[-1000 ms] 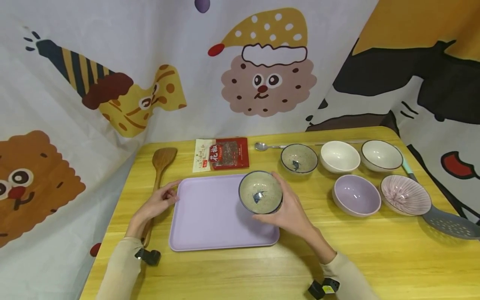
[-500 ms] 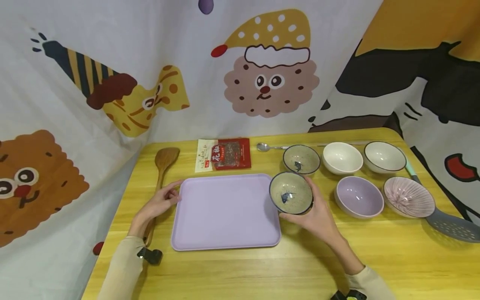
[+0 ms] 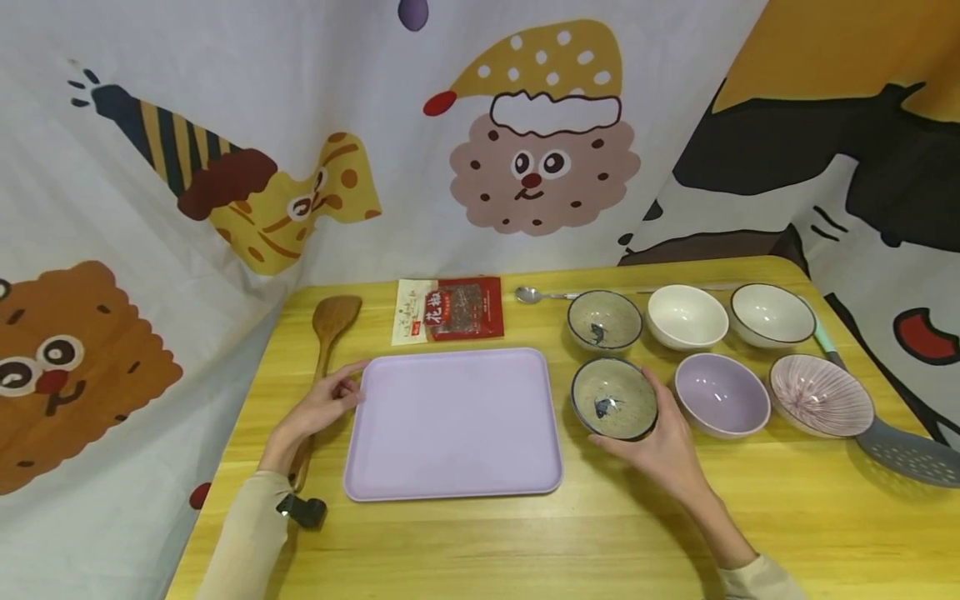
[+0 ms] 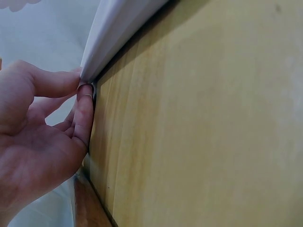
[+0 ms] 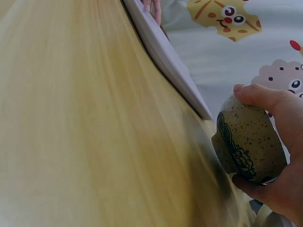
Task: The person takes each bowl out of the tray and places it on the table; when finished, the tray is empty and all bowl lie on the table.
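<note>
Right hand cupping speckled bowl, left hand touching tray edge

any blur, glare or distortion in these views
Head view: sharp and evenly lit, soft shadows under the bowl and right hand, wide-angle bending at the table edges. Left wrist view: left hand and tray edge very close and soft. Right wrist view: the table surface is smeared, the bowl fairly clear. No strong glare in any view.
</note>
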Motion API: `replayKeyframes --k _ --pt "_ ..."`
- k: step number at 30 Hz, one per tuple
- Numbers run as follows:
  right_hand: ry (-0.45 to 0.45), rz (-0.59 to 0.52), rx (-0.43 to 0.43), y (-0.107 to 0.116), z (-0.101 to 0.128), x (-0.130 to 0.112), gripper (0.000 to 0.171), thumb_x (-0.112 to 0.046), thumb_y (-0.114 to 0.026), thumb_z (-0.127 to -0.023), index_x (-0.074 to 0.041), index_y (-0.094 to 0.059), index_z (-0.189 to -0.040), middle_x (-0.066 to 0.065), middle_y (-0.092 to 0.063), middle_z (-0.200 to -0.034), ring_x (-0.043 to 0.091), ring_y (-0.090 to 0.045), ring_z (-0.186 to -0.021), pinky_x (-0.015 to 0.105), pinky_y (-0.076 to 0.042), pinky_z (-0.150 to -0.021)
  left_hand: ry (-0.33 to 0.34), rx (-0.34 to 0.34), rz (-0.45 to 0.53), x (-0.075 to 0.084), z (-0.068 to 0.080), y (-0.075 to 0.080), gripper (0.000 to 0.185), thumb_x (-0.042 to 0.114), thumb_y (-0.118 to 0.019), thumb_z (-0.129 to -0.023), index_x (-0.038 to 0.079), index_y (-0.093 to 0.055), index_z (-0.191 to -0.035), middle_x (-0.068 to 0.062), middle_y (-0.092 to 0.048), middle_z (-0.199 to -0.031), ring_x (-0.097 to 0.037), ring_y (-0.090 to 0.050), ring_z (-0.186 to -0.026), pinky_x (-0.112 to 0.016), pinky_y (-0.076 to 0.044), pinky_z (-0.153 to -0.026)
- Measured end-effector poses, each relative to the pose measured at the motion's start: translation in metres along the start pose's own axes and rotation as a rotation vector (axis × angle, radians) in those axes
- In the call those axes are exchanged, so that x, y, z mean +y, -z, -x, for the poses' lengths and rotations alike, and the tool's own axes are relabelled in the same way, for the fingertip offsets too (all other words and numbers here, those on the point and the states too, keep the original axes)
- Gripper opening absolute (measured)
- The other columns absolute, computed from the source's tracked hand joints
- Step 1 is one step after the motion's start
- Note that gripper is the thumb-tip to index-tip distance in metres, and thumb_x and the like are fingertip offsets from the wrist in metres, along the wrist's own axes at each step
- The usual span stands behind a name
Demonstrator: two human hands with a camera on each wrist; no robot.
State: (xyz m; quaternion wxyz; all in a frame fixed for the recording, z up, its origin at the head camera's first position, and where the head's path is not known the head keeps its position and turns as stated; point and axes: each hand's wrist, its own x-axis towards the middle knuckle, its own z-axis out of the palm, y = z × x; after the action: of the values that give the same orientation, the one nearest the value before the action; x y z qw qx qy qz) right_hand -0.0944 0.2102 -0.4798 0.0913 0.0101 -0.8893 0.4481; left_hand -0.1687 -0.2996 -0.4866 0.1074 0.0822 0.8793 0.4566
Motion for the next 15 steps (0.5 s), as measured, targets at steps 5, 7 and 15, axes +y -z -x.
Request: replayKeyframes --k 5,7,15 --pt "0.005 0.008 0.018 -0.0001 0.0013 0.0050 0.123 -0.029 -0.100 -0.057 0.000 -0.031 -0.155 0.027 -0.042 -0.152 0.048 -0.042 -0.137 0.067 -0.034 -0.109 -0.002 -0.009 0.015 0.0017 0.0018 0.0003 0.054 -0.002 -0.059 -0.096 -0.004 -0.045 -0.148 -0.014 -0.057 -0.094 -0.007 -0.050 -0.076 -0.019 -0.043 -0.065" --pt "0.012 0.007 0.027 -0.0001 0.0016 0.0066 0.122 -0.029 -0.100 -0.057 0.001 -0.032 -0.154 0.026 -0.044 -0.150 0.047 -0.043 -0.136 0.066 -0.034 -0.108 -0.001 -0.008 0.019 0.0022 0.0021 0.0000 0.053 -0.002 -0.059 -0.096 -0.004 -0.046 -0.148 -0.014 -0.056 -0.094 -0.007 -0.050 -0.076 -0.019 -0.043 -0.065" --pt "0.011 0.029 0.031 -0.0004 0.0012 0.0091 0.124 -0.030 -0.099 -0.058 0.002 -0.030 -0.155 0.028 -0.043 -0.151 0.049 -0.042 -0.137 0.067 -0.034 -0.109 0.002 -0.007 0.002 0.0022 0.0015 0.0009 0.054 -0.003 -0.058 -0.096 -0.004 -0.044 -0.149 -0.017 -0.057 -0.095 -0.007 -0.049 -0.076 -0.019 -0.043 -0.065"
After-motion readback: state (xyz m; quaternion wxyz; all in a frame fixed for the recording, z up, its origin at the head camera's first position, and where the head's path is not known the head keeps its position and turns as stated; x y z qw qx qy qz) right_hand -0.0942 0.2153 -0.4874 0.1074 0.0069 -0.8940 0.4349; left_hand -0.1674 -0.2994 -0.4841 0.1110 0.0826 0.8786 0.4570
